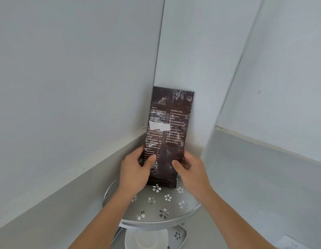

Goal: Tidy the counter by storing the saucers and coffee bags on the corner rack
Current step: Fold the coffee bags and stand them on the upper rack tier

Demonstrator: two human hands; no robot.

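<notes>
A tall dark coffee bag (167, 139) stands upright on the top shelf (156, 203) of the corner rack, pushed back close to where the two pale walls meet. Its bottom edge rests on the shelf, and its top leans toward the corner (157, 69). A torn white sticker (159, 125) sits on the bag among the small white words.

The left hand (136, 169) holds the bag's lower left side, thumb on the front, fingers wrapped round the back. The right hand (190, 170) holds the lower right side the same way. Both hands have their fingers closed on the bag.

The top shelf is round at the front, made of grey metal with little flower-shaped holes cut in it. No other thing shares the part of this shelf that shows, so nothing blocks the bag there.

Under it, a lower shelf (181, 234) peeks out, with the same flower holes. A white saucer (147, 239) lies flat on it, partly hidden by the top shelf above.

A grey ledge (70, 178) runs along the left wall beside the rack.
</notes>
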